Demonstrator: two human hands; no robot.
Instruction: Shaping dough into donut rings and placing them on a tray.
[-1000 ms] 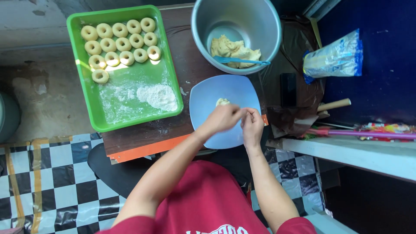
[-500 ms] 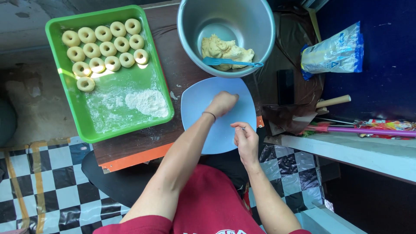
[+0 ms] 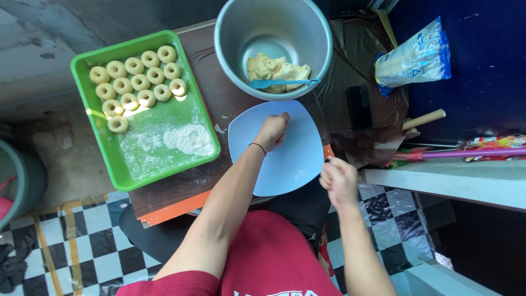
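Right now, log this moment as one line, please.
left hand: fisted over pale blue plastic plate | right hand: closed, off plate's right edge | grey metal bowl: dough, blue spatula

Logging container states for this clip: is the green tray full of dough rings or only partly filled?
Partly filled. The dough rings fill only the green tray's far end; the near end holds loose flour.

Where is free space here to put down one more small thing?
The near half of the green tray is bare except for flour, below the dough rings. The blue plate is bare below the left hand. Crowded: the tray's far end, and the table strip between tray and metal bowl.
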